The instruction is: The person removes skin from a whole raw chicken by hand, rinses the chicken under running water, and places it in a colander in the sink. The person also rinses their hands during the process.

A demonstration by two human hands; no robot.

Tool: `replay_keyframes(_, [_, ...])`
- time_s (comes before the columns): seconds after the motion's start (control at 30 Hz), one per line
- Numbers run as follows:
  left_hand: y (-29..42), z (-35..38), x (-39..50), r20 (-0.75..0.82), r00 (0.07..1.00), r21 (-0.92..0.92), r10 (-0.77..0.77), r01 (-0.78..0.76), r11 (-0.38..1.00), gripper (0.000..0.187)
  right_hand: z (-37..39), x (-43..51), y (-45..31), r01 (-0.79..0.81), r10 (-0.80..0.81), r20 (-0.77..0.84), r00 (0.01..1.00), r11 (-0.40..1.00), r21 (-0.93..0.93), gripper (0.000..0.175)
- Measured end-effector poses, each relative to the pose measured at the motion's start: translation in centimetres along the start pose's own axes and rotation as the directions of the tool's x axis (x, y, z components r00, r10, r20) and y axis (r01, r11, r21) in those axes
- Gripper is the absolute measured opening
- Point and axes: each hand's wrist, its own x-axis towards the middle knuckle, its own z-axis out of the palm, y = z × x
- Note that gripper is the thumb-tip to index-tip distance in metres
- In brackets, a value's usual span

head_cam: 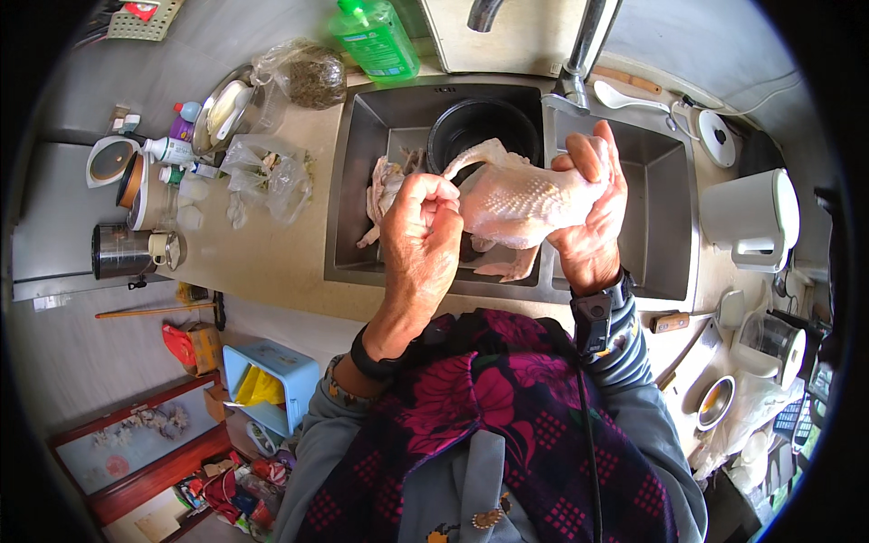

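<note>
A plucked poultry carcass (523, 203), pale and bumpy-skinned, is held up over the double sink. My right hand (594, 197) grips its right end, with the palm underneath and fingers curled over the top. At the opposite end is my left hand (424, 231), its fingers curled and thumb drawn in against them, close to the skin. Anything pinched between those fingertips is too small to see. Below, in the left basin (360, 136), lies another pale carcass (383, 186), partly covered by my left hand. A black round basin (475, 115) stands behind the held bird.
The faucet (574, 88) rises behind the sink divider. Green detergent (380, 44) stands at the back; plastic bags (268, 173) lie on the left counter. To the right are a white kettle (747, 217), a cleaver (696, 353) and a small metal bowl (716, 402).
</note>
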Motion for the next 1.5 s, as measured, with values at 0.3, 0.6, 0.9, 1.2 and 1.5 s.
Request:
replay_keyframes(0.3, [-0.4,-1.1,0.8,0.018,0.964,0.300,0.266,-0.259,0.918,0.044,-1.3,0.0,-0.2,0.007,-0.007,0.120,0.993,1.000,-0.001,0.057])
replay_keyframes(0.6, [-0.7,-1.3,2.8,0.041,0.970,0.320,0.241,-0.241,0.916,0.029,-0.6,-0.2,-0.1,0.002,0.001,0.118,0.993,1.000,-0.031,0.061])
replay_keyframes(0.9, [2.9,-3.4,5.0,0.306,0.892,0.336,0.332,-0.427,0.839,0.017,-0.7,0.2,-0.8,-0.096,0.084,0.163,0.983,0.993,0.067,0.067])
replay_keyframes(1.2, [6.4,-4.3,6.0,0.434,0.854,0.473,0.287,-0.487,0.734,0.018,-2.6,0.6,-2.4,-0.100,0.097,-0.089,0.991,0.995,-0.025,0.054])
replay_keyframes(1.5, [8.4,-3.8,6.4,0.448,0.886,0.472,0.121,-0.350,0.809,0.018,-2.0,0.1,-2.6,-0.005,-0.064,-0.213,0.975,0.950,-0.313,0.033])
